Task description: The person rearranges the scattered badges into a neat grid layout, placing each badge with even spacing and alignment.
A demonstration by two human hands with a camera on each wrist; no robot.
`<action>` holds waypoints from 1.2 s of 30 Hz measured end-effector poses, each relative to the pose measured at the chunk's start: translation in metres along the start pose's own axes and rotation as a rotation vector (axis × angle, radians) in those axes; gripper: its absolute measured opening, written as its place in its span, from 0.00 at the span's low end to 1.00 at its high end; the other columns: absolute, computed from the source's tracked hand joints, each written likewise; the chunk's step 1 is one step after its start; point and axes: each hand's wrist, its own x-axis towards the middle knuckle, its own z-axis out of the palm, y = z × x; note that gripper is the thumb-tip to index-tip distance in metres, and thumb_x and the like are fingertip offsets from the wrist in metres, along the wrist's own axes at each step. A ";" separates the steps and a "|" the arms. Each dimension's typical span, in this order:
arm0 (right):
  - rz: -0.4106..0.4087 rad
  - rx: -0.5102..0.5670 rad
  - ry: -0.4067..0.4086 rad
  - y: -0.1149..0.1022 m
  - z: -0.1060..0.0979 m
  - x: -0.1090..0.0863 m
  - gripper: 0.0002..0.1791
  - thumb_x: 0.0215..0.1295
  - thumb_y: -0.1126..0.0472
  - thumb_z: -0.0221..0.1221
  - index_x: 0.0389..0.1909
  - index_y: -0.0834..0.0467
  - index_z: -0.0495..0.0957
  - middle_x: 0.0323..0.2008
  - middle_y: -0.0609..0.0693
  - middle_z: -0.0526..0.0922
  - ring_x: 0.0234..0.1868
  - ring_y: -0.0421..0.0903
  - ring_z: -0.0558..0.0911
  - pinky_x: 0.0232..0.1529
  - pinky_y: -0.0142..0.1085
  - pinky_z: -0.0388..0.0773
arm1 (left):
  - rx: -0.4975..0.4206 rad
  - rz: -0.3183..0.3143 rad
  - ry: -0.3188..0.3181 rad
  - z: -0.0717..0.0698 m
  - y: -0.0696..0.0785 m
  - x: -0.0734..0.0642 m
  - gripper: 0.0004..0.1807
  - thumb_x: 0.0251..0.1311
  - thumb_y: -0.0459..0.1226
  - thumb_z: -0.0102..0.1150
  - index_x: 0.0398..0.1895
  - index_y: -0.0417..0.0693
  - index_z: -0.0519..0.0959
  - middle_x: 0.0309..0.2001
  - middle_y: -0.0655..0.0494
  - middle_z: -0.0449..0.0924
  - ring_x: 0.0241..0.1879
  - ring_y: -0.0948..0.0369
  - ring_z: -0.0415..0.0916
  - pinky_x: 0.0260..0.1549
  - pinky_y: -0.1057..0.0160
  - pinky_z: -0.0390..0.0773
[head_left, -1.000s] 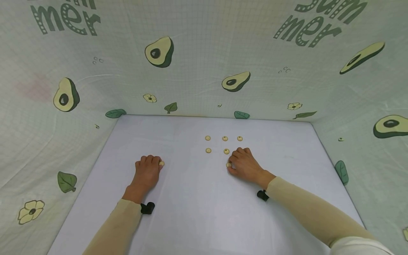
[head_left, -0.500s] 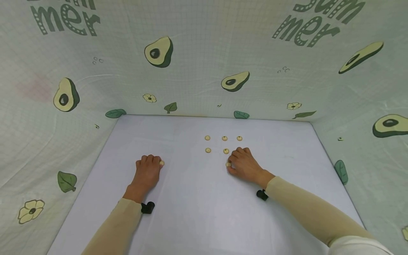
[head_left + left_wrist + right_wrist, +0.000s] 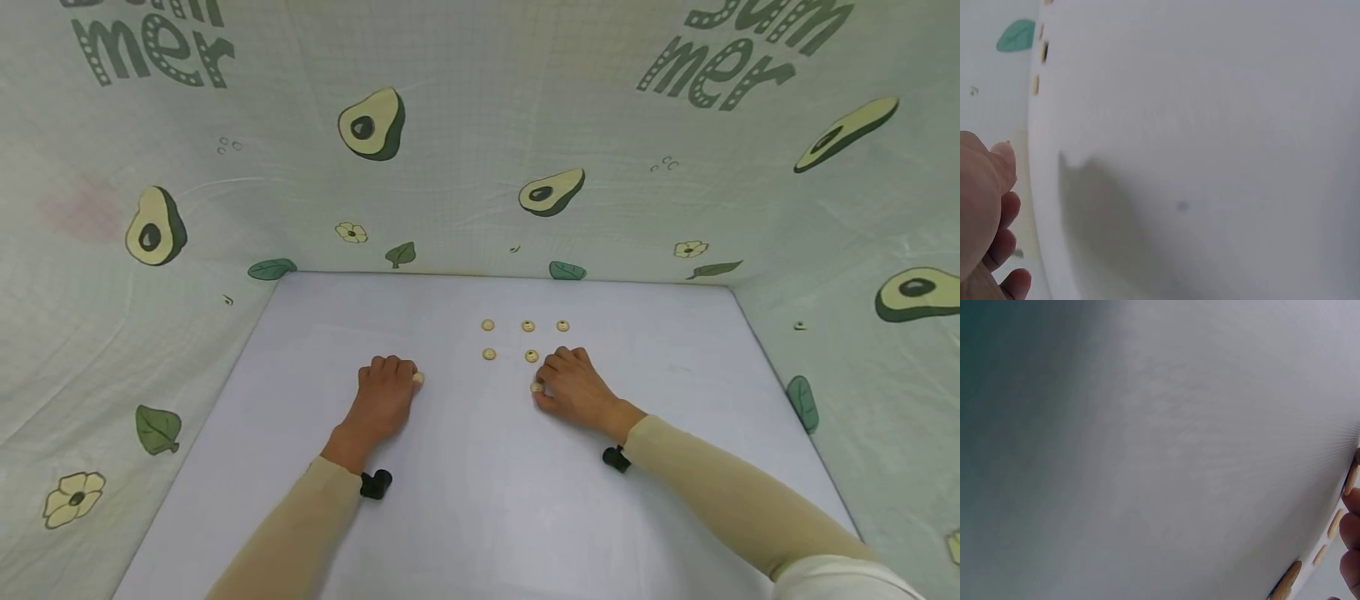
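My left hand (image 3: 386, 396) pinches a small round wooden disc (image 3: 417, 378) at its right side, over the left-centre of the white table. In the left wrist view the thumb and curled fingertips of that hand (image 3: 985, 206) show, while its disc is hidden. To the right, my right hand (image 3: 581, 392) holds another wooden disc (image 3: 537, 387) between thumb and index finger, at the table surface. Its fingertips (image 3: 1350, 531) show at the right edge of the right wrist view, by a disc edge (image 3: 1352, 478). Just beyond this hand lies a wooden disc (image 3: 532, 356).
Behind it sits a row of three discs, left (image 3: 488, 325), middle (image 3: 528, 326) and right (image 3: 562, 326). Another disc (image 3: 489, 354) lies in front of the left one. A cloth (image 3: 465, 150) printed with avocados hangs behind the table (image 3: 480, 500) and at both sides.
My left hand has moved right and slightly away from me with its disc, towards the group. My right hand and the discs on the table have stayed in place.
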 end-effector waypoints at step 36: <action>0.018 0.018 -0.029 0.001 -0.004 -0.001 0.09 0.66 0.52 0.69 0.39 0.54 0.88 0.39 0.47 0.85 0.44 0.48 0.75 0.52 0.48 0.69 | 0.112 0.116 -0.196 0.033 0.096 0.043 0.13 0.77 0.45 0.60 0.48 0.44 0.76 0.42 0.50 0.76 0.44 0.53 0.66 0.47 0.51 0.71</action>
